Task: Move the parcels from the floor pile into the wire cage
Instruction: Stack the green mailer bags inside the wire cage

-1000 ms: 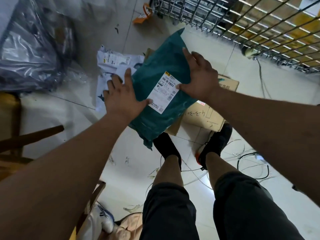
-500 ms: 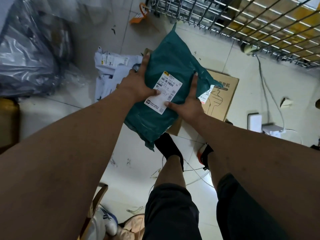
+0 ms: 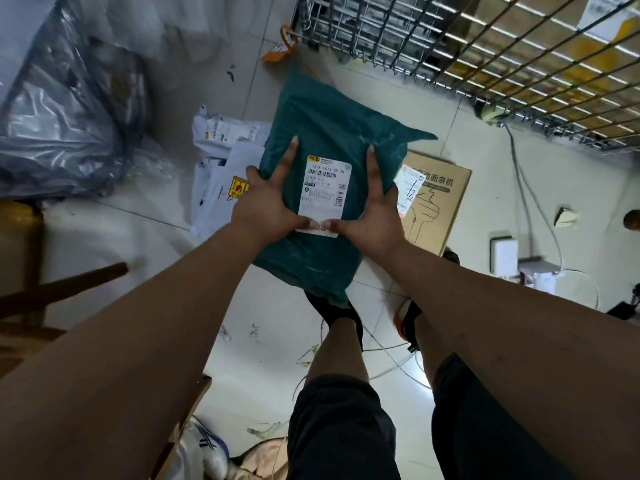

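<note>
Swung straighter, green parcel (image 3: 329, 129) now points lengthwise, seemingly toward wire cage (image 3: 485, 57).

**Both grips clamped on the green parcel**

Two bare forearms reach forward and converge on the green parcel (image 3: 332, 109). The left grip (image 3: 273, 202) holds the parcel's left edge. Its forefinger lies straight along the top face, and the other fingers curl round the edge, mostly hidden beneath. The right grip (image 3: 372, 216) mirrors it on the parcel's right side, forefinger straight and the remaining fingers out of sight under the parcel. Both thumbs lie flat across the parcel's near part, tips almost touching. The wrists are straight, and the backs of both grips face up.
</note>
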Tool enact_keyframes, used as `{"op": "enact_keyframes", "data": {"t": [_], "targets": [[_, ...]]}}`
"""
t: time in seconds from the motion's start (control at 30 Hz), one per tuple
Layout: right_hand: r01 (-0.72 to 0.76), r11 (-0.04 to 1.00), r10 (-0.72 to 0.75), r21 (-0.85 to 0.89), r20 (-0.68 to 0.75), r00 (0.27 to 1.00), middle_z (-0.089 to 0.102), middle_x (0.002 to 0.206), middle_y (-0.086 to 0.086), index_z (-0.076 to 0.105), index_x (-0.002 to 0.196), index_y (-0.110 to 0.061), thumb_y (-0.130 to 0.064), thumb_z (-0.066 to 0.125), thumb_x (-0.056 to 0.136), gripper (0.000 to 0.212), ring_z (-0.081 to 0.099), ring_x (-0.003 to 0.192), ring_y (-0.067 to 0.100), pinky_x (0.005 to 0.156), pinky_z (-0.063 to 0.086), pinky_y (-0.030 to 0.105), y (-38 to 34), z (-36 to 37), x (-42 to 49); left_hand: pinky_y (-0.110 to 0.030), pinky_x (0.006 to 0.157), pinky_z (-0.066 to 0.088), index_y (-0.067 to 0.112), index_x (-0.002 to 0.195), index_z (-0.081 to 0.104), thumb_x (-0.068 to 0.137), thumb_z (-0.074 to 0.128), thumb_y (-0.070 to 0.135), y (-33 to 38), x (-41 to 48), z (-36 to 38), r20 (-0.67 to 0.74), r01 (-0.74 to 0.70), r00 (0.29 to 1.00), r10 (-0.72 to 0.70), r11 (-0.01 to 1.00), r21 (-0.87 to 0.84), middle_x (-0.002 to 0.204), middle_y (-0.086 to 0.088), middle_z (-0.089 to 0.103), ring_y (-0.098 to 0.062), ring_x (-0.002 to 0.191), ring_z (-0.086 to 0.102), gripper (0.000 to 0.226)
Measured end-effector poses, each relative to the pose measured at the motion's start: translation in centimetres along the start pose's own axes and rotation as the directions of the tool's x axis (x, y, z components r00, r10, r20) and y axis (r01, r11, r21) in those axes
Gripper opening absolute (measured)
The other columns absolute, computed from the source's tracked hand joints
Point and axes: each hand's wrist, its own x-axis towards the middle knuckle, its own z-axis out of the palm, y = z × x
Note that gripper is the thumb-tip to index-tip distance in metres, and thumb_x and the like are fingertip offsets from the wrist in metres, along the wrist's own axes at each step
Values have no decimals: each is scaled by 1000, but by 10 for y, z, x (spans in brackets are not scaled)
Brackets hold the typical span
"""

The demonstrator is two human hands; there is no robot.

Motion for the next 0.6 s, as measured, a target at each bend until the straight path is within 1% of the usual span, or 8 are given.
{"op": "enact_keyframes", "data": {"t": [0.07,0.13,0.23,0.3,0.4,0.47,0.53,0.6], "targets": [[53,996,-52,-76,12,999,13,161,21,-14,154,-55,-49,93,62,141,37,143,41,106,45,42,-8,-13,-1,-51,102,51,67,150,-11,58,94,54,4,-8,-2,-41,12,999,-14,999,-41,128,-16,33,-44,104,58,140],[108,982,-104,-158,31,994,10,162,23,-12,153,-57,-55,90,62,137,43,139,42,101,49,45,-21,-28,-4,-52,102,49,67,149,-12,58,93,57,9,-18,-9,-90,20,996,-26,998,-67,127,-15,33,-45,110,57,140],[164,958,-151,-237,72,986,17,159,21,-9,152,-61,-57,89,62,133,54,127,42,97,55,47,-48,-55,-15,-45,97,49,67,149,-13,58,92,58,23,-41,-30,-140,33,989,-48,994,-102,129,-16,33,-45,118,54,140],[202,942,-180,-269,103,978,24,153,19,-9,150,-64,-57,89,62,132,58,120,42,94,57,46,-71,-76,-29,-41,90,49,68,148,-15,56,92,61,38,-62,-52,-166,44,984,-58,995,-90,133,-20,36,-45,117,56,141],[266,914,-232,-306,143,962,26,146,18,-12,147,-67,-60,88,59,133,58,115,43,94,57,45,-110,-110,-56,-46,95,51,70,145,-18,51,89,70,64,-98,-93,-183,45,981,-56,997,-68,140,-25,37,-47,117,58,143],[303,889,-265,-343,153,952,26,143,19,-15,147,-66,-61,89,57,137,60,110,44,92,56,44,-139,-134,-76,-51,95,52,73,142,-19,45,88,74,83,-125,-125,-211,41,976,-52,998,-56,134,-25,40,-48,114,58,145],[336,862,-295,-380,163,942,26,144,20,-16,146,-67,-62,91,54,142,61,109,44,92,55,44,-171,-160,-97,-52,95,53,74,142,-19,44,90,73,100,-154,-158,-246,38,968,-48,998,-45,124,-23,44,-46,108,59,146],[361,851,-313,-381,185,932,24,146,20,-15,145,-68,-62,92,51,143,59,115,43,97,52,45,-204,-190,-118,-49,98,52,73,142,-19,45,91,70,119,-184,-191,-263,38,964,-47,999,-38,128,-26,45,-47,110,61,147]]}}
